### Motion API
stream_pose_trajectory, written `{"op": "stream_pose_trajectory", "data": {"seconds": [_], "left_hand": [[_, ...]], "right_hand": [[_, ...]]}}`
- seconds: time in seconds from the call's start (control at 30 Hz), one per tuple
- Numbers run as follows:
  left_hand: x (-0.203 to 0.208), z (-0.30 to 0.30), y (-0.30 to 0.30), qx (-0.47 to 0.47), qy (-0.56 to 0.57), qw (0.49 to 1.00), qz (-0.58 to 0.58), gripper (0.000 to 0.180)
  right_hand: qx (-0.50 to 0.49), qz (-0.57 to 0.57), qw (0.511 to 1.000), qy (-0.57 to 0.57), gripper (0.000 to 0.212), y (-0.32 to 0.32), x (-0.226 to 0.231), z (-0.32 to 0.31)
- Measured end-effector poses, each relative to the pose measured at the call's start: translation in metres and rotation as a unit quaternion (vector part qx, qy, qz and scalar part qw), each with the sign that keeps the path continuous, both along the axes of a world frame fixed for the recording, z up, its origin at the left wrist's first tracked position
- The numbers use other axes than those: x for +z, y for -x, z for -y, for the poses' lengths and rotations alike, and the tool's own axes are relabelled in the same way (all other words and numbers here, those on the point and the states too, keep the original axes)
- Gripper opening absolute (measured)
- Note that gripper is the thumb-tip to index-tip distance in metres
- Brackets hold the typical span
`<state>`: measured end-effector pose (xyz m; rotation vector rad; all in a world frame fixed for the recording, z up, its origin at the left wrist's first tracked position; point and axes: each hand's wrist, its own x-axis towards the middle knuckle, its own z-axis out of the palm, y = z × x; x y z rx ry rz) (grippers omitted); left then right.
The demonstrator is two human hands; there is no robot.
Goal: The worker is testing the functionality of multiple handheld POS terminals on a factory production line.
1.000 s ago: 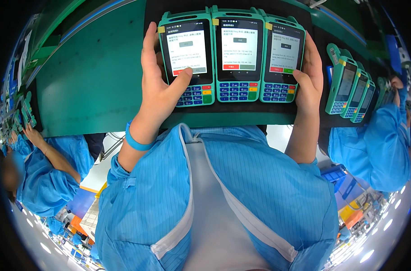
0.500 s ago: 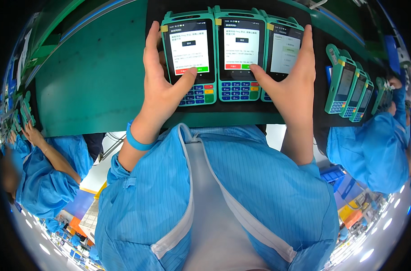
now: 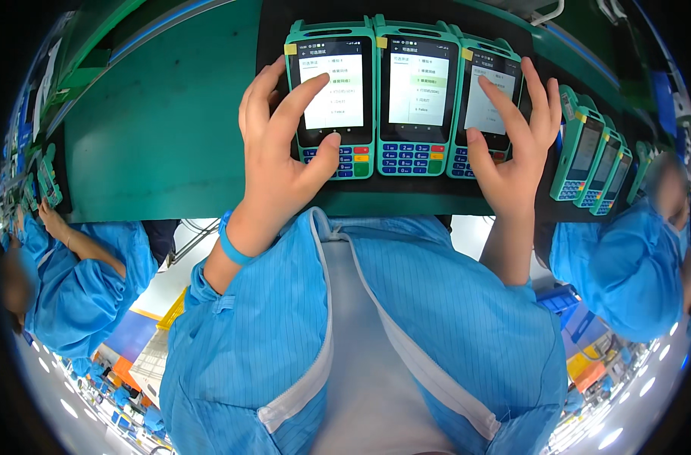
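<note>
Three green payment terminals with lit touchscreens and blue keypads stand side by side before me. My left hand (image 3: 285, 144) is over the left terminal (image 3: 338, 95), its index finger at the screen and its thumb near the screen's lower edge. At the right terminal (image 3: 491, 98), my right hand (image 3: 512, 144) has its index finger at the screen and its thumb by the lower left of that screen. Both hands hold nothing, with fingers apart. Between them is the middle terminal (image 3: 415, 91), touched by neither hand. All three screens show a list menu.
More green terminals (image 3: 584, 159) stand in a row on the right of the dark mat. The green table (image 3: 156, 129) stretches to the left. Co-workers in blue smocks sit at both sides, the left one (image 3: 95, 280) with a hand at another terminal (image 3: 48, 182).
The left and middle screens changed from a page with red and green buttons to a list menu. My right thumb moved from the middle terminal to the right one; both index fingers now bend to screens.
</note>
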<state>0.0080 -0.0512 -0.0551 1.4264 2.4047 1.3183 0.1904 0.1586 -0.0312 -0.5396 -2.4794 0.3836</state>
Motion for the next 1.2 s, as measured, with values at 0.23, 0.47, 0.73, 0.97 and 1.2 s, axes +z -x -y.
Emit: {"op": "stream_pose_trajectory", "data": {"seconds": [0.23,0.47,0.73,0.97,1.2], "left_hand": [[0.007,-0.006,-0.006,0.03,0.049,0.998,-0.031,0.053],[0.011,-0.006,-0.006,0.029,0.066,0.996,-0.051,0.055],[0.012,-0.002,-0.003,0.019,0.038,0.998,-0.042,0.057],[0.01,0.003,0.002,0.008,0.023,0.999,-0.046,0.054],[0.01,0.003,0.004,0.004,-0.013,1.0,0.014,0.062]], "right_hand": [[0.016,0.012,0.999,-0.046,0.048,0.004,0.005,0.004],[0.01,0.071,0.995,-0.063,0.048,0.015,0.014,0.014],[-0.003,0.05,0.997,-0.054,0.046,0.013,0.01,0.012],[-0.04,-0.039,0.995,-0.083,0.039,-0.008,-0.001,-0.013],[-0.061,-0.015,0.997,-0.048,0.041,-0.017,-0.008,-0.015]]}}
